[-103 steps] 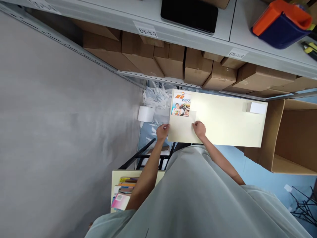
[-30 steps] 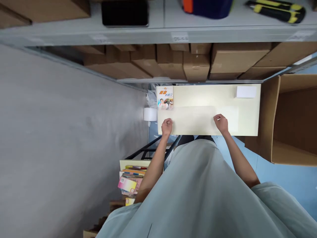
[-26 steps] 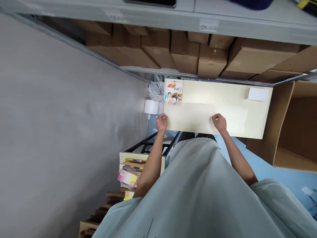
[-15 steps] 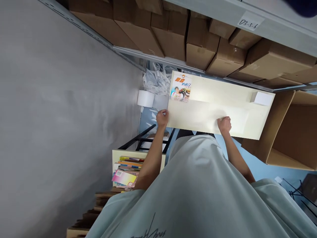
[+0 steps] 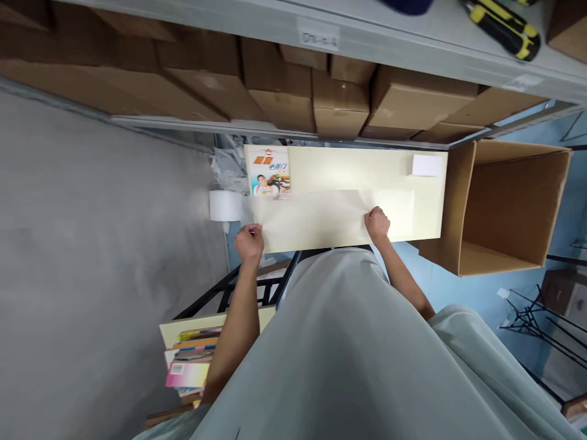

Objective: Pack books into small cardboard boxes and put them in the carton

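Note:
A thin, see-through plastic sheet [image 5: 316, 214] stretches between my two hands over a narrow cream tabletop [image 5: 367, 168]. I cannot tell whether it is a single sheet or a flat bag. At its left end, my left hand [image 5: 250, 242] is closed in a pinch just past the table's left edge. My right hand [image 5: 377, 225] grips the other end, fingers curled, above the middle of the table. Beyond the film, a booklet [image 5: 270, 172] with a colourful cover lies at the table's far left corner. A small white block [image 5: 426, 165] rests near the far right corner.
Cardboard boxes [image 5: 342, 104] line the shelf ahead, with a yellow-black cutter [image 5: 504, 27] on the shelf above. To the right stands an open carton [image 5: 465, 208]. A white roll [image 5: 225, 206] is left of the table; stacked books [image 5: 192, 366] lie nearer, beside the grey wall [image 5: 92, 256].
My view has turned to the right, so the table and boxes appear further left. My hands have moved apart slightly, and the film between them now shows more plainly, pulled taut.

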Motion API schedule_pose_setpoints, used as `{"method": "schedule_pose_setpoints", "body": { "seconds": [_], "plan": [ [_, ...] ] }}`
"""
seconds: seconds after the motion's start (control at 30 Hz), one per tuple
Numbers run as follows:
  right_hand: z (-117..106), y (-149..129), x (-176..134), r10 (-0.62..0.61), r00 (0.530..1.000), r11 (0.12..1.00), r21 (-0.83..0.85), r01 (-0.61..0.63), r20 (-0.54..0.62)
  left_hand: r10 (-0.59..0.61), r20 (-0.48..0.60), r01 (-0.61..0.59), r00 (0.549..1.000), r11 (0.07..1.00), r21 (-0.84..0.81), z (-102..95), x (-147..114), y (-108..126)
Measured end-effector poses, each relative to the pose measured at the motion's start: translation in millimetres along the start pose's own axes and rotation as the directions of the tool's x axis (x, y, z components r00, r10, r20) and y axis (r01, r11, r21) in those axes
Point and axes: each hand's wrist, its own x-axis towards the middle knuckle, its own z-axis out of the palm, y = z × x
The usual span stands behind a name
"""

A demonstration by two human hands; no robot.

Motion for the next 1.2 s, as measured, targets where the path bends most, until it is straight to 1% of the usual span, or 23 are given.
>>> {"method": "schedule_pose_setpoints", "body": {
  "seconds": [0.07, 0.17, 0.23, 0.33, 0.43, 0.53, 0.6, 0.7, 0.77, 0.87, 1.0, 1.07, 1.13, 1.2],
  "plan": [
    [-8, 18, 3, -0.015, 1.000, 1.000, 0.012, 0.015, 0.013, 0.002, 0.004, -0.002, 1.000, 1.000, 0.026, 4.1, -16, 14],
    [-18, 45, 10, -0.031, 0.999, 0.999, 0.036, 0.030, 0.037, -0.025, -0.017, 0.027, 1.000, 0.996, 0.086, 14.0, -36, 35],
    [-22, 63, 17, -0.038, 0.998, 0.998, 0.058, 0.035, 0.053, -0.040, -0.035, 0.044, 0.999, 0.991, 0.125, 21.6, -44, 47],
    [-23, 87, 28, -0.058, 0.994, 0.995, 0.086, 0.050, 0.088, -0.049, -0.038, 0.054, 0.998, 0.985, 0.166, 33.5, -49, 60],
    [-19, 107, 37, -0.093, 0.990, 0.991, 0.102, 0.082, 0.104, -0.055, -0.005, 0.055, 0.998, 0.981, 0.185, 47.3, -54, 70],
    [-16, 118, 42, -0.143, 0.986, 0.984, 0.120, 0.131, 0.091, -0.016, 0.072, 0.004, 0.997, 0.986, 0.168, 63.3, -64, 77],
    [-13, 119, 42, -0.192, 0.977, 0.975, 0.133, 0.179, 0.089, 0.020, 0.108, -0.035, 0.994, 0.989, 0.144, 74.4, -73, 80],
    [-9, 113, 40, -0.274, 0.954, 0.955, 0.149, 0.255, 0.122, 0.042, 0.114, -0.056, 0.993, 0.991, 0.123, 89.2, -82, 81],
    [-6, 108, 39, -0.308, 0.935, 0.947, 0.147, 0.285, 0.176, 0.047, 0.116, -0.061, 0.992, 0.992, 0.114, 96.5, -82, 79],
    [-3, 104, 42, -0.317, 0.918, 0.947, 0.132, 0.292, 0.238, 0.086, 0.133, -0.100, 0.987, 0.990, 0.104, 103.2, -78, 73],
    [-7, 105, 48, -0.277, 0.928, 0.960, 0.120, 0.254, 0.250, 0.155, 0.154, -0.166, 0.976, 0.984, 0.063, 103.0, -72, 66],
    [-10, 100, 47, -0.232, 0.937, 0.973, 0.075, 0.220, 0.261, 0.181, 0.170, -0.187, 0.969, 0.982, 0.016, 99.8, -70, 64],
    [-13, 88, 43, -0.185, 0.954, 0.983, 0.021, 0.185, 0.238, 0.210, 0.219, -0.204, 0.953, 0.978, -0.053, 95.9, -68, 63],
    [-18, 64, 36, -0.195, 0.963, 0.981, 0.033, 0.192, 0.187, 0.204, 0.283, -0.163, 0.937, 0.974, -0.159, 91.6, -62, 60]
  ]
}}
